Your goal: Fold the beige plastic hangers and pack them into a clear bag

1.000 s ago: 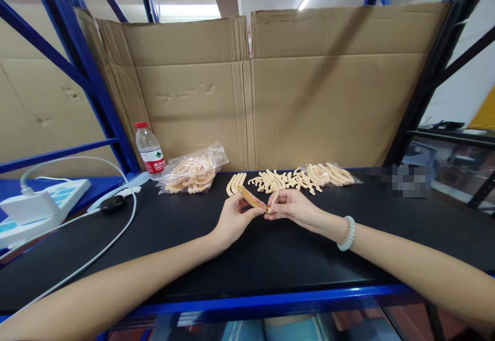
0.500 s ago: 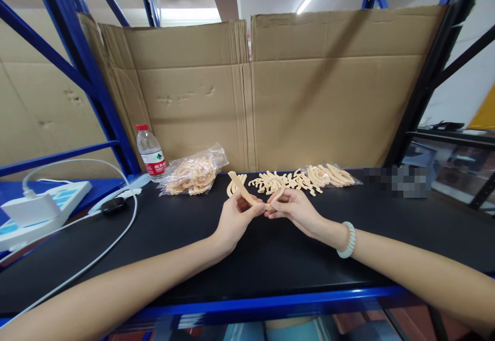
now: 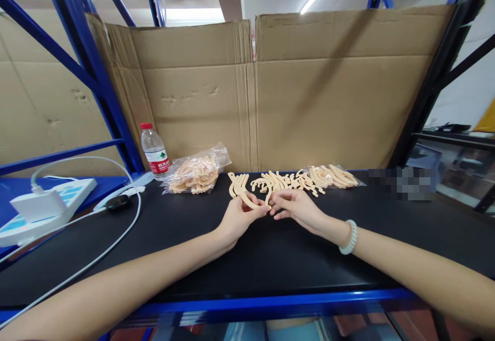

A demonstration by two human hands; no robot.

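Note:
My left hand (image 3: 236,218) pinches a curved beige plastic piece (image 3: 247,198) over the black shelf top (image 3: 270,253). My right hand (image 3: 296,208), with a pale bead bracelet at the wrist, pinches the same piece at its right end, fingertips meeting the left hand's. Just behind the hands lies a small stack of like curved pieces (image 3: 234,182) and a loose pile of several more (image 3: 286,181). Further right some pieces rest on a clear bag (image 3: 336,175).
A clear bag full of beige pieces (image 3: 195,171) and a water bottle with a red cap (image 3: 155,151) stand at the back left. A white power strip (image 3: 42,209), white cable (image 3: 116,233) and a small black device (image 3: 118,203) lie left. Cardboard sheets (image 3: 294,94) wall the back.
The curved piece, tilted up half a second ago, has come lower and flatter, near the stack behind. Both hands moved slightly away from me with it.

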